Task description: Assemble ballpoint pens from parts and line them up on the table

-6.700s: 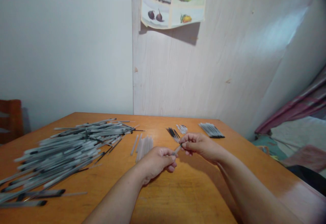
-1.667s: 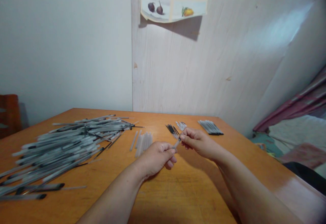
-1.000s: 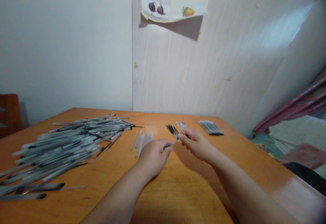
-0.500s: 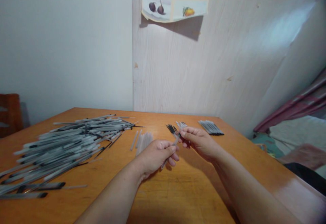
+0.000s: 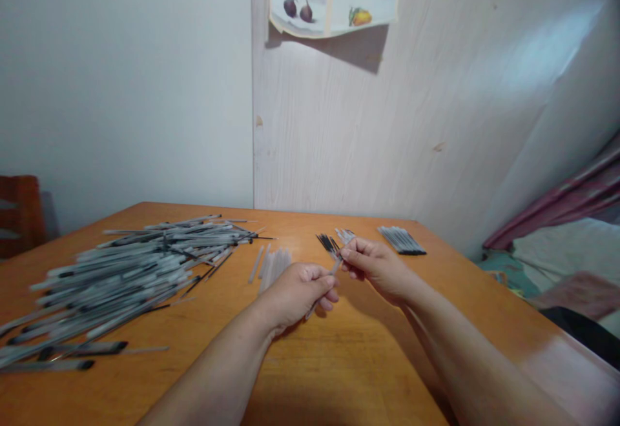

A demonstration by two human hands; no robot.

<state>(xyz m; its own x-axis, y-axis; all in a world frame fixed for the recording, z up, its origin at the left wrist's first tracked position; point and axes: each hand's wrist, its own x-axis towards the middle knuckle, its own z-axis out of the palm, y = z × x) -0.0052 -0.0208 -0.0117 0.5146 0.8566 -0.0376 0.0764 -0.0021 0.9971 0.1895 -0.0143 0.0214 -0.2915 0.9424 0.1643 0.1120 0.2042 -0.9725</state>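
Slender grey tube (image 5: 334, 268), held slantwise between two hands above the wooden table (image 5: 329, 368). The left hand (image 5: 310, 290) pinches it between thumb and forefinger, its lower end emerging beneath the palm; the right hand (image 5: 369, 262) pinches the upper end, thumb against forefinger, the remaining fingers curled. Just beyond the hands lie a small group of black sticks (image 5: 325, 242) and some short white pieces (image 5: 344, 235). A row of translucent tubes (image 5: 277, 264), partly hidden, lies beside the left hand; farther left spreads a large heap of black-ended tubes (image 5: 140, 261). At right rear, a neat row of dark-tipped tubes (image 5: 400, 240).
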